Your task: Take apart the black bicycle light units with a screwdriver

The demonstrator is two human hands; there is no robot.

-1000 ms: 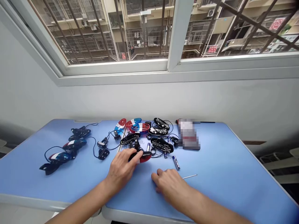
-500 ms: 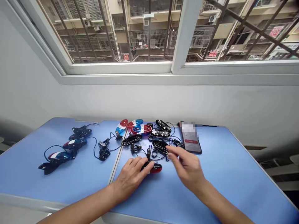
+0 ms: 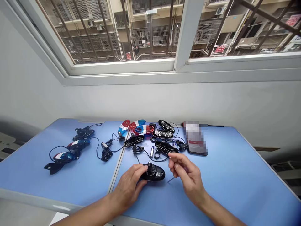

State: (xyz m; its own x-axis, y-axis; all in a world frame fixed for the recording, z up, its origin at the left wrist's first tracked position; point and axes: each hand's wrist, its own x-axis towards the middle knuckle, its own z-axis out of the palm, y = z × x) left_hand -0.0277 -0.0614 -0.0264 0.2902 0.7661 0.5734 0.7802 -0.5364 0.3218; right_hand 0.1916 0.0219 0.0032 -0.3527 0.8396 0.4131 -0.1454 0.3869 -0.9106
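Left fingers (image 3: 137, 171) are clamped over a black lamp (image 3: 157, 174), pressing it onto the table (image 3: 235, 175), apparently to steady it; its long axis lies 3-to-9 o'clock, with a mount stub rising from its top. Right fingers (image 3: 175, 163) are pinched together on a thin rod (image 3: 171, 179), its tip pointing 7 o'clock. The lamp sits near the front edge, at 6 o'clock from the lamp pile (image 3: 150, 135).
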